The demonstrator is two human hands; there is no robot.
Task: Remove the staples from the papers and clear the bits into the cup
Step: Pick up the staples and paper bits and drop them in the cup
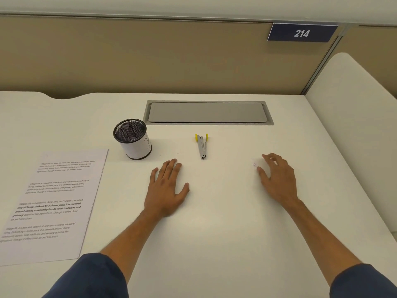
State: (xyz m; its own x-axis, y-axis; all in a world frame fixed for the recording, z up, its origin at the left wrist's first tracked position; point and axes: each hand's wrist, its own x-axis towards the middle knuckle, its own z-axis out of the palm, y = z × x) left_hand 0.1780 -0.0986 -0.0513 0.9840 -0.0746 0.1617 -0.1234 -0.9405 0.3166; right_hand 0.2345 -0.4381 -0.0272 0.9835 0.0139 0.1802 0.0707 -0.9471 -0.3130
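Where hands (166,186) lie flat, bare desk (225,233) between.

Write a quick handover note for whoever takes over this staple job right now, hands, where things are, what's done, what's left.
Left hand: flat on the desk, holding nothing.
Right hand: open, fingers loosely bent over a small white bit, not gripping it.
Staple remover: lies untouched between the hands, further back.
Cup: upright, back left; contents can't be made out.
Papers: stacked at the left edge; whether staples remain cannot be seen.
Left: put the bit in the cup, check the papers.
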